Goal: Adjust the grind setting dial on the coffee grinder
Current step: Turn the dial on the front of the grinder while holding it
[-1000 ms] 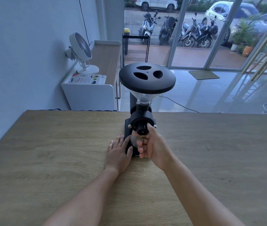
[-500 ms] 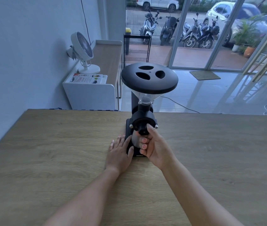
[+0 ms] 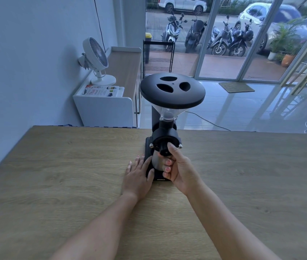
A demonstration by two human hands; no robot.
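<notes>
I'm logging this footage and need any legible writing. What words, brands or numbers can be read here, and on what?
"Thai": large word on the printed sheet lying on the white cabinet beside the fan; its smaller print is too small to read.
Small light brand mark on the front edge of the grinder base: too small and blurred to read.
Dial: no readable markings.
Vehicle plates outside: not readable.
</notes>
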